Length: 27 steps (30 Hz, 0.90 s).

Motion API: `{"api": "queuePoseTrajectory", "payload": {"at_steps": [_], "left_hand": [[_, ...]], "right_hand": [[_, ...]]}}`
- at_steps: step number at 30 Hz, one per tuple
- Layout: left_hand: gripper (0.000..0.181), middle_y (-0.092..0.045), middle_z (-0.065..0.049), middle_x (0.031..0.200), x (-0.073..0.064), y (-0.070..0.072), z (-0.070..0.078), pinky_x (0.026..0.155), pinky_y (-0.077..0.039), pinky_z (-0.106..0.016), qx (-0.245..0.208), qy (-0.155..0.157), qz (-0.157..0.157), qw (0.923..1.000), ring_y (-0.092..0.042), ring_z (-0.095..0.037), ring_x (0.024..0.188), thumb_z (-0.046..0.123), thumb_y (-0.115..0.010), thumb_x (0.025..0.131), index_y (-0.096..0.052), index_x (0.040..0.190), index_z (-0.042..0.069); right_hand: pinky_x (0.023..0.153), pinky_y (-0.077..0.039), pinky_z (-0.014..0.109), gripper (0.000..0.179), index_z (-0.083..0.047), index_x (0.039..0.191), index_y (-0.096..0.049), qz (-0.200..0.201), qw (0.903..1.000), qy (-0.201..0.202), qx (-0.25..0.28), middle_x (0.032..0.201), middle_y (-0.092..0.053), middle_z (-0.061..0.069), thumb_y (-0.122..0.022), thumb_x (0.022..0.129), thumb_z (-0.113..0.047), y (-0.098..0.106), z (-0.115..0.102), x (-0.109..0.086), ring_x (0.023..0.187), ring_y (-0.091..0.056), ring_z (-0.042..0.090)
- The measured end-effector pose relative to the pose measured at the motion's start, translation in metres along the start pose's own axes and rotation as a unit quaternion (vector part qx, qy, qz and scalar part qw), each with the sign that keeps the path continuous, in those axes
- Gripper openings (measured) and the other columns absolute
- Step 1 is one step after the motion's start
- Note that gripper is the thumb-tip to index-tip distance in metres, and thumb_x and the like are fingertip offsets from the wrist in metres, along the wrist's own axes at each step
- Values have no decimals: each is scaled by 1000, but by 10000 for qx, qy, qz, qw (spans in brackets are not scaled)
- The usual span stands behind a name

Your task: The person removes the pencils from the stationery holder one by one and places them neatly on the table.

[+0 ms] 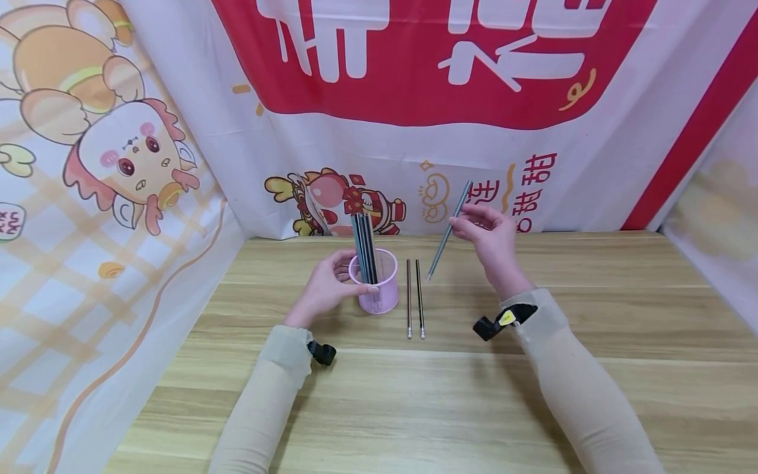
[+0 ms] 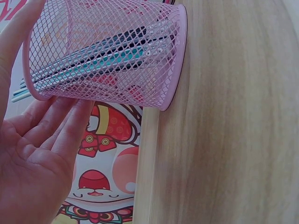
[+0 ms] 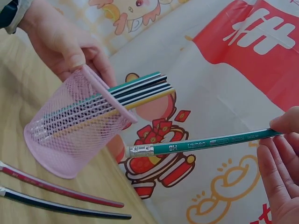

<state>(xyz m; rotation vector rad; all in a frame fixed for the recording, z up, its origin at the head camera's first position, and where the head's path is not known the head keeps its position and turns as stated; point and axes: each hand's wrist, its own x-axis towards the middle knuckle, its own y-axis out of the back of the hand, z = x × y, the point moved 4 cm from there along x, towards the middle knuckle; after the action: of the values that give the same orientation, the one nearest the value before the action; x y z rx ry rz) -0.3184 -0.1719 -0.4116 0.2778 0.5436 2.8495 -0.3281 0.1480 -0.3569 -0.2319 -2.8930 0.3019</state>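
A pink mesh pencil cup (image 1: 385, 299) stands upright on the table, with several pencils (image 1: 367, 243) leaning in it. My left hand (image 1: 326, 286) grips the cup near its rim, thumb on the near side and fingers round the far side. To the right, my right hand (image 1: 494, 243) pinches a green pencil (image 3: 196, 144) between thumb and fingers, above the table and apart from the cup. That pencil's eraser end points down, toward the cup. On the table between the cup and the green pencil lie a red pencil (image 1: 408, 296) and a black pencil (image 1: 420, 299), side by side.
The wooden table (image 1: 379, 408) runs up to a white cloth backdrop (image 1: 331, 145) with red print and cartoon figures. Another printed cloth (image 1: 106, 276) hangs along the left side, and a pale cloth (image 1: 716, 217) on the right.
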Motion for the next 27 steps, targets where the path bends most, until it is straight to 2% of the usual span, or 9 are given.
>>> {"api": "queuePoseTrajectory", "payload": {"at_steps": [6, 14, 22, 27], "left_hand": [[84, -63, -6, 128, 0, 0, 0, 103, -50, -34, 82, 58, 51, 9999, -62, -21, 116, 26, -97, 69, -54, 139, 7], [85, -64, -6, 128, 0, 0, -1, 103, -50, -34, 96, 92, 47, 9999, -62, -22, 116, 25, -98, 68, -54, 139, 6], [86, -64, -6, 128, 0, 0, -1, 103, -50, -34, 133, 97, 44, 9999, -62, -21, 116, 27, -98, 68, -54, 139, 6], [86, -64, -5, 127, 1, 0, -1, 102, -50, -33, 123, 100, 63, 9999, -63, -21, 115, 27, -98, 68, -55, 139, 7]], "right_hand": [[82, -61, 29, 33, -2, 115, -70, -114, 9987, -380, -312, 101, -72, 8, -83, 86, -9, 5, 15, 0, 86, -72, 18], [80, -61, 31, 39, 6, 121, -66, -305, 9964, -657, -443, 97, -73, 8, -81, 86, -2, 7, 35, -1, 80, -72, 16], [84, -60, 32, 39, 6, 125, -63, -689, 9900, -1004, -716, 109, -71, 17, -76, 90, -2, 6, 48, -8, 85, -73, 18], [86, -60, 34, 41, 6, 126, -63, -865, 9830, -1346, -896, 110, -71, 18, -77, 89, -4, 5, 58, -14, 87, -73, 20]]}}
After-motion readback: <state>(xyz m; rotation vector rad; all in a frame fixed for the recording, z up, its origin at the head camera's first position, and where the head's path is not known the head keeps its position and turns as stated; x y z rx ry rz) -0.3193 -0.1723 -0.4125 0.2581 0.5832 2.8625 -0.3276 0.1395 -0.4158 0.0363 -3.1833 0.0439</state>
